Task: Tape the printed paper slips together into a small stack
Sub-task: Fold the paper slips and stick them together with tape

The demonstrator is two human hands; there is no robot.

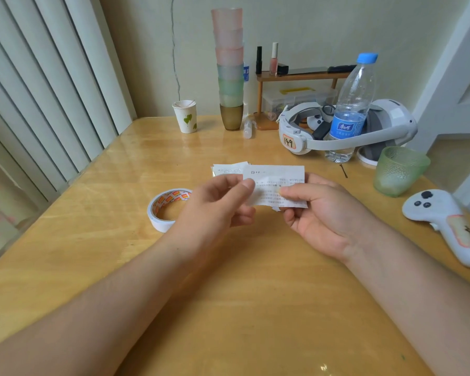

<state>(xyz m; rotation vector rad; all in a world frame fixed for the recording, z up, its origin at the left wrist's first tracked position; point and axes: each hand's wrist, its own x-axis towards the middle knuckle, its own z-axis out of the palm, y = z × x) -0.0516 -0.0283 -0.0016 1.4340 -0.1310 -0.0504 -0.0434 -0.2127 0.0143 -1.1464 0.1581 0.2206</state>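
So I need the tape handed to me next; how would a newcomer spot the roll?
Start at the wooden table and find the left hand pinching the printed slip. The tape roll lies flat just left of that hand, partly hidden behind it. It is the only ring there: white, with an orange-printed core.

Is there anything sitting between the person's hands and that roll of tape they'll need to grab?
Nothing visible does. The roll of tape lies on the table right beside the left hand, with only bare wood between. Both hands, though, are busy: the left and the right hand each pinch the printed slip, so one must let go first.
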